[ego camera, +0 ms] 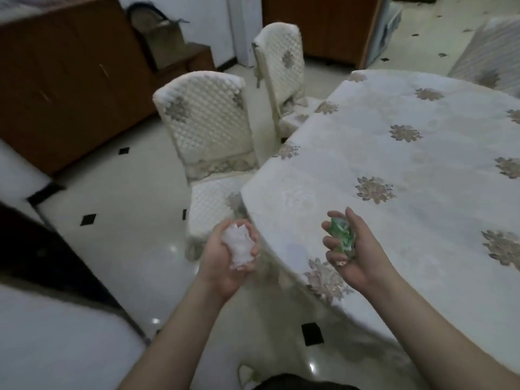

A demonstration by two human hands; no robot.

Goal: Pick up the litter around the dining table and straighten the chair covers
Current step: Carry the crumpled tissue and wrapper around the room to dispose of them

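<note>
Head view: two hands (230, 257) (354, 249) (each clutching litter); perhaps three chairs (208, 130).

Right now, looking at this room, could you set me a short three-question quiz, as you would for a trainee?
1. True or false: both hands hold litter.
2. What does the left hand hold? A) white wad B) spoon C) nothing
3. Fill in: the right hand grips a crumpled ___ wrapper.

Key
1. True: each hand is closed on a piece.
2. A
3. green. Both hands are near the edge of the table, and the nearest chair stands pushed in beside it.
</note>
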